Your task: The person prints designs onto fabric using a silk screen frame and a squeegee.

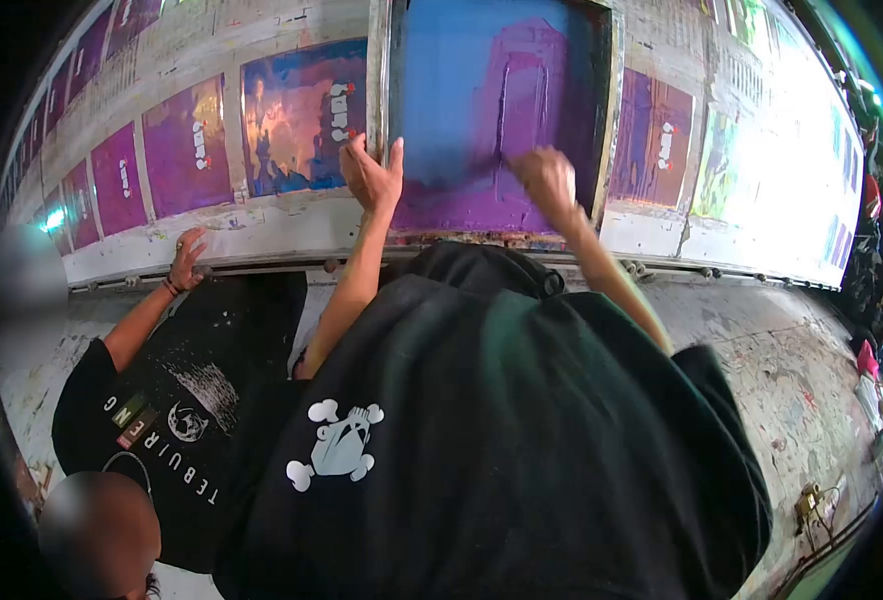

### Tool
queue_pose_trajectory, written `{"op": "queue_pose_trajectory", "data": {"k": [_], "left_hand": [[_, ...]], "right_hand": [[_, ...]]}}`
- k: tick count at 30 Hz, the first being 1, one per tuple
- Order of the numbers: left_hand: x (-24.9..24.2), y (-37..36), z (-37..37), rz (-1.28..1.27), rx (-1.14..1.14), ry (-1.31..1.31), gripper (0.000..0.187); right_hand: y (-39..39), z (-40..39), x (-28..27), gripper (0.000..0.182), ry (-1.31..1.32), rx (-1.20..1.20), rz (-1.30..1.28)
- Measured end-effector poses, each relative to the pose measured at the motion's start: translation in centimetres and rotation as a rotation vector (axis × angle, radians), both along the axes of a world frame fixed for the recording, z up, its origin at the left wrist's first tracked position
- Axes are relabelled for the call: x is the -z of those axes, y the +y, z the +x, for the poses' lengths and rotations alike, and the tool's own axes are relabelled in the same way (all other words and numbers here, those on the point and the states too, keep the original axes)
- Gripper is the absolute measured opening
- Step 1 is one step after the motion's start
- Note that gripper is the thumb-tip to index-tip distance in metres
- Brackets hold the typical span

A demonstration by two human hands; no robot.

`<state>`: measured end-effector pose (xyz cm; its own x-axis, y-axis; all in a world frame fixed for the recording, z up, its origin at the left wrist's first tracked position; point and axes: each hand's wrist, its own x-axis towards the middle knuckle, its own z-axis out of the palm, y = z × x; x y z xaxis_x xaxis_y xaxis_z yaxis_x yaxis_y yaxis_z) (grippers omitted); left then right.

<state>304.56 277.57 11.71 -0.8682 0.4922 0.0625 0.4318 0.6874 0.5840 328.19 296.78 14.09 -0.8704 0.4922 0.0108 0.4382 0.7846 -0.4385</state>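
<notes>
A screen-printing frame (612, 100) lies on the long table in front of me. Its mesh (436, 90) is blue toward the upper left, and wet-looking purple ink (461, 205) spreads over the lower part and the right side. My left hand (371, 178) is by the frame's left edge, thumb and fingers apart, holding nothing. Over the right part of the mesh is my right hand (543, 182), its fingers curled together and somewhat blurred. Whatever it may hold is hidden from view.
Shiny printed sheets (186, 150) in purple and blue line the table on both sides. A metal rail (761, 275) runs along its near edge. At my left, another person rests a hand (187, 260) on the table edge. The floor (771, 370) is paint-spattered.
</notes>
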Motion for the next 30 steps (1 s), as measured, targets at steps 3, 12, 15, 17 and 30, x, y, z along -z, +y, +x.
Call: {"op": "queue_pose_trajectory", "data": {"k": [3,12,15,17,30], "left_hand": [[0.7,0.3,0.3,-0.040,-0.023,0.090,0.060],[2.3,0.5,-0.2,-0.157,-0.138,0.043,0.049],[3.2,1.0,0.3,-0.105,-0.134,0.104,0.044],[2.1,3.1,2.8,-0.177,-0.172,-0.109,0.043],[0.2,21.4,27.5,-0.052,-0.093,0.162,0.037]], "right_hand": [[-5.8,3.5,-0.9,0.018,-0.041,0.094,-0.062],[3.7,8.7,-0.3,0.016,0.080,0.885,-0.369],[4.6,8.8,-2.9,0.016,0.186,1.002,-0.703],[7.7,11.5,-0.2,0.016,0.148,0.997,-0.639],[24.9,38.4,0.1,0.028,0.354,0.901,-0.741]]}}
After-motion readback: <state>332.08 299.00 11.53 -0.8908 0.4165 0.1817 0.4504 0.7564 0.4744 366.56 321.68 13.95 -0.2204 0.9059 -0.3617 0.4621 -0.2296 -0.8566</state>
